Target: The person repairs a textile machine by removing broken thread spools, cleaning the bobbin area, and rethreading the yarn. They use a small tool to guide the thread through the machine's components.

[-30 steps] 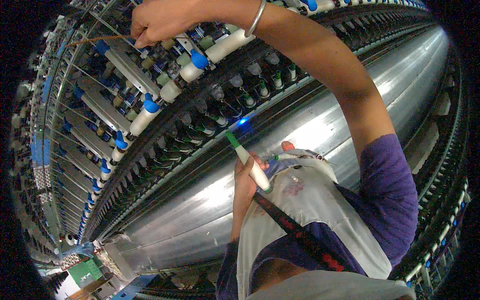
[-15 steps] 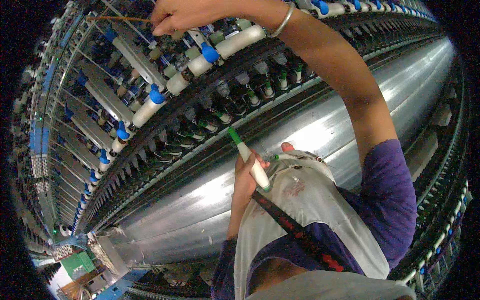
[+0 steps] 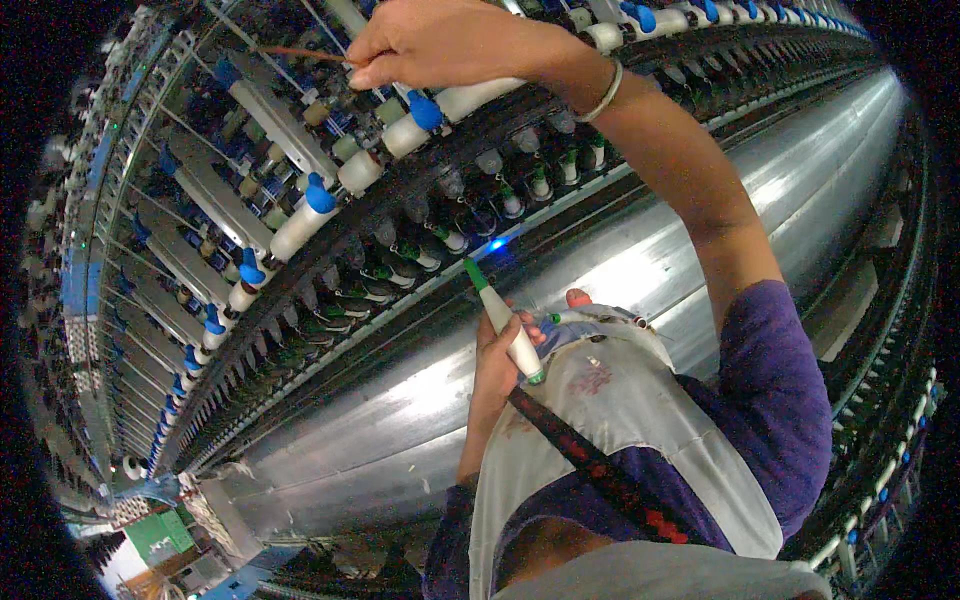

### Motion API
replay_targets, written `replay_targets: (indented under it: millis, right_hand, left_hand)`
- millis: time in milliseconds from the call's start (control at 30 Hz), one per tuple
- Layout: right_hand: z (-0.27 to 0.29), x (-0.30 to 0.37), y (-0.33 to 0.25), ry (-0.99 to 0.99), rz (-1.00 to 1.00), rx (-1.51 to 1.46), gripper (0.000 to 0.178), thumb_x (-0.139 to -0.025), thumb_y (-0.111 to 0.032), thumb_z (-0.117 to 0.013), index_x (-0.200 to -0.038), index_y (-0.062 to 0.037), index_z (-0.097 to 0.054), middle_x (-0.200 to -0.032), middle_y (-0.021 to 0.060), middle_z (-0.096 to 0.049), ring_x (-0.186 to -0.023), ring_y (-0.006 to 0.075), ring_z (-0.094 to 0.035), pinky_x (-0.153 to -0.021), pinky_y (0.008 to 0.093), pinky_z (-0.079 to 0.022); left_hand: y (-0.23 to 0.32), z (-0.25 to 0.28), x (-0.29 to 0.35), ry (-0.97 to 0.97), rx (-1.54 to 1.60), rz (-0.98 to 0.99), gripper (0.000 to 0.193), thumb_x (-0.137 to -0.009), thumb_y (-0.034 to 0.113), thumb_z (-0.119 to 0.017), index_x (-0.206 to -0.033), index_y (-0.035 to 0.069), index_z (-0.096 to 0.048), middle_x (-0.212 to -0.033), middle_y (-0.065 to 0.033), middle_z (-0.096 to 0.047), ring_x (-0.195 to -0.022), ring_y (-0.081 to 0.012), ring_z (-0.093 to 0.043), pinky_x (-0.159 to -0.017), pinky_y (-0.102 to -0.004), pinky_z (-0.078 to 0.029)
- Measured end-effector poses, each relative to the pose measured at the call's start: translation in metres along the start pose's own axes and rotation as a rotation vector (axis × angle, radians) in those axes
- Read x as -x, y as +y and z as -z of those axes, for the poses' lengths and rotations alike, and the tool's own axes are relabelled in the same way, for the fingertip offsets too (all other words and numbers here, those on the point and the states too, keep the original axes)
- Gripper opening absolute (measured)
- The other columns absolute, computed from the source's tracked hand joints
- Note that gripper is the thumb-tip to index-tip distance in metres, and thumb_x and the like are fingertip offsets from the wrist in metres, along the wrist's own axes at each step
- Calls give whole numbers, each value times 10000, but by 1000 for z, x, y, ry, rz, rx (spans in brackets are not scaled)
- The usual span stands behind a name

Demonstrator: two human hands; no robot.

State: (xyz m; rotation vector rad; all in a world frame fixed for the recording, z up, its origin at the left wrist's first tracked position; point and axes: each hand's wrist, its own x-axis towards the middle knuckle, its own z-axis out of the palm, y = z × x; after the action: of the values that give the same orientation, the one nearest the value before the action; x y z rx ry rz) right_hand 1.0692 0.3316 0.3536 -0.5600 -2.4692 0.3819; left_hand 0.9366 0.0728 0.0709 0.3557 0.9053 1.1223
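Note:
My left hand [image 3: 492, 362] is wrapped round a yarn bobbin [image 3: 508, 328], a slim white cone with a green tip, held tilted in front of my apron [image 3: 590, 390]. Its green end points up and left toward the machine. Over the upper rollers, my right hand [image 3: 440, 45] is closed in a pinch on a thin reddish-brown rod [image 3: 305, 53], which sticks out to the left. What its far end touches cannot be made out. Below the rollers runs a row of green-topped bobbins [image 3: 452, 240] on the spinning frame.
White rollers with blue end pieces [image 3: 320, 195] line the frame, with slanted grey arms [image 3: 275, 120] behind them. A small blue light [image 3: 497, 244] glows by the bobbin row. Between me and the machine lies a shiny metal surface [image 3: 400, 390]. Another machine row [image 3: 890, 490] stands at right.
My right hand has moved right and slightly down with the rod. The bobbin in my left hand has shifted a little. A blue light now shows by the bobbin row.

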Motion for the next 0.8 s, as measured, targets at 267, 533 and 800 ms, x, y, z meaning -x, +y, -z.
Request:
replay_targets:
  millis: [267,533,800]
  right_hand:
    - [-24,51,26,342,43,229,252,-872,-281,-565,-832,-47,-648,-792,116,-630,-821,299,-587,-739,388,-445]
    - [-24,66,42,405,37,238,244,-877,-262,-557,-818,-35,-624,-759,113,-621,-794,294,-587,-768,371,-466]
    - [35,165,21,1119,105,-648,315,-914,-241,-468,-977,9,-649,-1020,146,-656,-1019,283,-605,-892,394,-469]
  left_hand:
    - [-1,5,-6,-42,-34,38,433,-897,105,-566,-1269,71,-346,-993,-119,-539,-810,-220,-580,-743,-421,-537]
    - [0,-4,-13,-41,-96,136,482,-876,67,-574,-1293,78,-332,-1022,-120,-529,-798,-221,-590,-731,-420,-545]
    - [2,-13,-6,-229,-218,150,618,-836,6,-557,-1371,82,-257,-996,-107,-546,-752,-198,-593,-695,-371,-535]
